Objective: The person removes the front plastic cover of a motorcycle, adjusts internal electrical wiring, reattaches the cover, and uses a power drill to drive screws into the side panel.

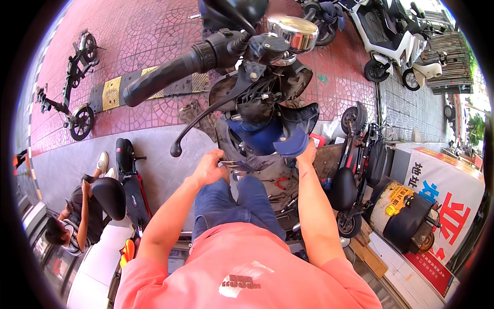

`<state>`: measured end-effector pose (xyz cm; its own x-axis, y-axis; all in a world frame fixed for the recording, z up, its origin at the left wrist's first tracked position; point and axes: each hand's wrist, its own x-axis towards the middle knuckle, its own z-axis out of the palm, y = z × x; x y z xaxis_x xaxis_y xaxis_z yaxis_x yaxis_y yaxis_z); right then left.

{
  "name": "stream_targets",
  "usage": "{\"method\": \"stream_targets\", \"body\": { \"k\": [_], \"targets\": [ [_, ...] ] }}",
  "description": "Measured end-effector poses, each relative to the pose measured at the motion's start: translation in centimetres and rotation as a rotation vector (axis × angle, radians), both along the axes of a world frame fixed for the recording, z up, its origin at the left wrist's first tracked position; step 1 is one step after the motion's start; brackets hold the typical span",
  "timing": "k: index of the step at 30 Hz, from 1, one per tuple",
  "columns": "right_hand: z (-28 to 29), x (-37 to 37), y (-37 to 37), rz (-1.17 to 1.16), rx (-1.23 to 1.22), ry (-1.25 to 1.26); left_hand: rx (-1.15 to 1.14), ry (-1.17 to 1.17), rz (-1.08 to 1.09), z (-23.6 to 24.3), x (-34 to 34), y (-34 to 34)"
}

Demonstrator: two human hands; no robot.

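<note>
My left hand [211, 166] is closed on the edge of a dark, scuffed plastic panel [242, 164] at the lower front of a scooter. My right hand [307, 153] is wrapped round the end of a blue plastic piece [290, 146], its fingers partly hidden behind it. Above my hands rise the scooter's handlebar grip [164, 76], a long black brake lever [193, 124], a mirror stem and a chrome round housing [290, 36]. Exposed wiring [257, 100] shows among black covers, over a blue body part [249, 134]. Red-handled pliers [281, 183] lie below, between my hands.
A seated person [77, 216] is at the left beside a parked electric scooter [131, 185]. A small folding bike [77, 98] stands on red paving. At the right are a folded scooter [343, 188], a drum-like machine [391, 213] and a white sign box [437, 206]; white scooters [375, 36] stand behind.
</note>
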<state>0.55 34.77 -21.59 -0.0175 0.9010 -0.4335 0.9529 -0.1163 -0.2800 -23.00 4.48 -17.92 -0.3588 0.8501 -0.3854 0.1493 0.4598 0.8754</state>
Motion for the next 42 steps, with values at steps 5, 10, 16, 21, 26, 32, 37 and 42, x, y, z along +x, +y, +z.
{"method": "stream_targets", "body": {
  "k": [5,10,16,21,26,32,37,42],
  "targets": [
    [1.4,1.4,-1.5,-0.365,-0.591,0.33,-0.129,-0.017,0.025,2.2,0.6,1.1],
    [-2.7,1.5,-4.5,-0.599,-0.809,1.03,-0.083,0.078,-0.038,2.5,1.6,1.9],
    [-3.5,-0.8,-4.9,-0.713,-1.112,1.446,-0.195,0.054,0.025,3.2,2.9,1.3],
    [-13.0,2.4,-5.1,-0.691,-0.819,1.39,-0.212,-0.023,0.003,2.4,2.0,1.8],
    [-4.7,0.2,-4.5,-0.441,-0.677,1.14,-0.14,-0.058,-0.087,4.0,0.7,3.0],
    [-0.6,-0.4,-3.0,-0.664,-1.083,1.232,0.034,0.041,-0.41,3.1,-0.1,3.9],
    [-4.8,1.1,-3.5,-0.606,-0.785,1.232,0.04,-0.001,-0.472,3.5,-1.7,4.9],
    [-6.6,0.9,-2.5,-0.703,-0.914,1.443,0.024,-0.019,-0.509,2.4,-1.6,4.6]
  ]
}}
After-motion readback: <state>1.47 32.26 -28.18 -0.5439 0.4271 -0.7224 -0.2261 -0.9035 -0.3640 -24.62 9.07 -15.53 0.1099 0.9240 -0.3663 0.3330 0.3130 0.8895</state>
